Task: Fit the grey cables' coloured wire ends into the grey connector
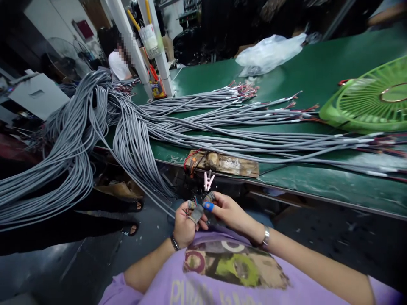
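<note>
My left hand (188,222) is closed around the end of a grey cable (156,204), which runs down to it from the bundle on the table. Thin coloured wires (196,200) stick out above the fingers, some of which are wrapped in dark tape. Close beside it, my right hand (226,210) has thumb and index finger pinched together, with a blue cover on the thumb. Anything between those fingertips is too small to make out. A pale pink clip (208,181) stands just beyond both hands at the table edge.
Grey cable bundles (127,140) spread over the green table (203,72) and hang off its left side. A worn wooden board (235,164) sits at the near edge. Farther off are a green fan (375,99), a plastic bag (270,53) and a person (119,63).
</note>
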Demonstrator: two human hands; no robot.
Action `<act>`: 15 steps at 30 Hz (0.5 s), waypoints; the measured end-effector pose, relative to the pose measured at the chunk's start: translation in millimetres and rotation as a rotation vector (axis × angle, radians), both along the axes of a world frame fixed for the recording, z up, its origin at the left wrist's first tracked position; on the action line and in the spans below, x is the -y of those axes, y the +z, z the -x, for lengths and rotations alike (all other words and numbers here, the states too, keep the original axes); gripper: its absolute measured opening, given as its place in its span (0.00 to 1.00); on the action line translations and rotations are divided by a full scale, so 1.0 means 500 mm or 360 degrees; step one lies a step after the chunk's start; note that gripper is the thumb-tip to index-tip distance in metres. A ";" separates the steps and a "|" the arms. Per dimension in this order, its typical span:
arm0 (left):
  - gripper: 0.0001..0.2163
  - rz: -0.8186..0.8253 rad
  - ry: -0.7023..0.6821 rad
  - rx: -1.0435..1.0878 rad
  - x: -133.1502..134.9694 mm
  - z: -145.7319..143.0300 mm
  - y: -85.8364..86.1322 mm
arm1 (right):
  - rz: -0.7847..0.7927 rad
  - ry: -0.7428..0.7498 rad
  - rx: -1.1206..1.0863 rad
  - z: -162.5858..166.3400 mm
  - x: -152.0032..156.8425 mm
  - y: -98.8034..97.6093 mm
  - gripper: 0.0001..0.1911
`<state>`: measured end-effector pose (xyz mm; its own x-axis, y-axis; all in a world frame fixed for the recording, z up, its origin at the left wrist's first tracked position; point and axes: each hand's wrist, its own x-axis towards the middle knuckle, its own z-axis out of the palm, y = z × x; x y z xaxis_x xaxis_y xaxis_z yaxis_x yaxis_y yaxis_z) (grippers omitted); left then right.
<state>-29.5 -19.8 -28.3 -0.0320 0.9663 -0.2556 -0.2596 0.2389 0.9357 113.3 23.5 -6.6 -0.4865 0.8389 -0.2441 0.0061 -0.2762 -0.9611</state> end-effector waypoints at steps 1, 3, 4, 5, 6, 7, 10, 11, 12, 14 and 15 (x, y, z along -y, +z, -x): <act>0.13 0.0016 -0.0033 -0.0017 -0.001 0.001 0.001 | -0.0011 -0.0001 -0.0008 0.000 -0.001 -0.001 0.21; 0.15 0.0066 -0.0120 -0.0038 -0.002 0.003 0.003 | -0.0032 0.0021 -0.0044 -0.001 -0.001 -0.001 0.20; 0.15 0.0093 -0.0175 -0.0041 -0.003 0.004 0.005 | -0.0049 0.0045 -0.0069 -0.001 -0.001 0.000 0.19; 0.15 0.0115 -0.0233 -0.0041 -0.004 0.004 0.006 | -0.0069 0.0074 -0.0090 -0.002 0.000 0.002 0.18; 0.15 0.0131 -0.0284 -0.0038 -0.005 0.004 0.007 | -0.0089 0.0097 -0.0103 -0.003 0.000 0.003 0.17; 0.15 0.0139 -0.0317 -0.0035 -0.005 0.003 0.007 | -0.0106 0.0108 -0.0106 -0.004 0.000 0.003 0.17; 0.15 0.0123 -0.0255 -0.0010 -0.006 0.000 0.002 | -0.0117 0.0050 -0.0071 -0.005 0.001 -0.004 0.16; 0.15 0.0112 -0.0193 0.0008 -0.005 -0.001 0.000 | -0.0099 0.0025 -0.0060 -0.005 0.001 -0.007 0.16; 0.15 0.0100 -0.0128 0.0029 -0.005 -0.002 -0.002 | -0.0072 0.0008 -0.0057 -0.005 0.001 -0.011 0.16; 0.13 0.0076 -0.0026 0.0072 -0.004 -0.003 -0.004 | -0.0005 0.0000 -0.0072 -0.005 0.003 -0.015 0.16; 0.13 0.0065 0.0013 0.0084 -0.004 -0.003 -0.004 | 0.0028 0.0001 -0.0085 -0.004 0.004 -0.016 0.16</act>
<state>-28.0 -17.9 -30.4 -0.0251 0.9547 -0.2964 -0.3101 0.2745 0.9102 115.4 21.6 -14.6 -0.4998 0.8345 -0.2321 -0.0452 -0.2928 -0.9551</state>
